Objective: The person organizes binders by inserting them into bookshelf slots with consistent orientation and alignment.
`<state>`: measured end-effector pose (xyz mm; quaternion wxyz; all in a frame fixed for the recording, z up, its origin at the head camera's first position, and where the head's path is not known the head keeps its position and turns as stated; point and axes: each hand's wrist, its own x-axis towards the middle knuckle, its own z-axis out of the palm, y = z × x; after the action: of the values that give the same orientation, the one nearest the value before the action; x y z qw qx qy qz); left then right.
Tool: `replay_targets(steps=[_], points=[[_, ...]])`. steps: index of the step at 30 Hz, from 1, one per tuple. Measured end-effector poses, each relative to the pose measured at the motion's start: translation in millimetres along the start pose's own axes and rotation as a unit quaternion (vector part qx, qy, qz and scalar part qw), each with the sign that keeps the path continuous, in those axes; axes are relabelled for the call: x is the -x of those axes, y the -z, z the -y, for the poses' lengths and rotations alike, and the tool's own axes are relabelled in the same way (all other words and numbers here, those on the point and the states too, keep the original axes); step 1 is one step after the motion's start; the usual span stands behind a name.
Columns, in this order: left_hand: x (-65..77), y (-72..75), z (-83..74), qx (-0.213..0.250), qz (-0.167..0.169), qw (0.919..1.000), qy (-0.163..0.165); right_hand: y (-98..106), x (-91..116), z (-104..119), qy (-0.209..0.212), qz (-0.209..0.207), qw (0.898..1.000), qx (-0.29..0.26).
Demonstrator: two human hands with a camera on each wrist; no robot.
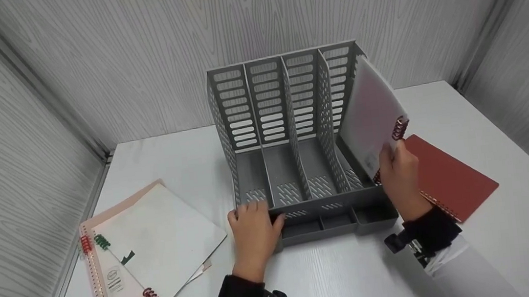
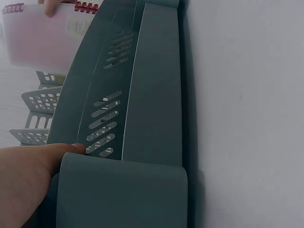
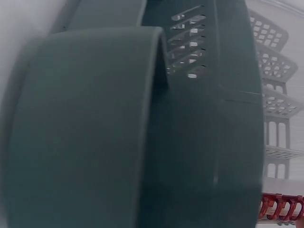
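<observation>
A grey file organizer (image 1: 280, 171) with upright dividers and small front trays stands at the middle of the table. My right hand (image 1: 401, 176) pinches a spiral notebook (image 1: 369, 108) with a translucent cover and dark red rings by its ringed edge. The notebook stands tilted at the rightmost slot, its far part inside. My left hand (image 1: 252, 233) holds the organizer's front left edge, fingers over the top and thumb on the front side. In the right wrist view, red rings (image 3: 282, 208) show at the lower right corner; that hand is almost wholly out of view.
Several overlapping spiral notebooks (image 1: 156, 238), white and pinkish, lie on the table to the left. A red notebook (image 1: 449, 173) lies flat at the right, partly behind my right hand. Wood-grain panels (image 1: 161, 56) close off the back and sides.
</observation>
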<state>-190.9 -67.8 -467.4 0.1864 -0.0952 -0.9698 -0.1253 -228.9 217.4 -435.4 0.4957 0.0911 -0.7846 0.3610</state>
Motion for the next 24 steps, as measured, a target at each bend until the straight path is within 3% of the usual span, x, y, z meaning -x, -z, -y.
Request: replay_targets(steps=[12, 18, 24], points=[[0.4, -0.8, 0.8, 0.001, 0.018, 0.9998, 0.007, -6.1, 18.9, -15.1, -0.047, 0.041, 0.998, -0.006], [0.3, -0.2, 1.7, -0.001, 0.003, 1.0, 0.002, -5.7, 23.5, -20.1, -0.098, 0.065, 0.993, 0.025], [1.1, 0.0, 0.8, 0.005, -0.027, 0.9996, -0.011, -0.2, 26.5, -22.8, -0.145, 0.109, 0.98, 0.082]])
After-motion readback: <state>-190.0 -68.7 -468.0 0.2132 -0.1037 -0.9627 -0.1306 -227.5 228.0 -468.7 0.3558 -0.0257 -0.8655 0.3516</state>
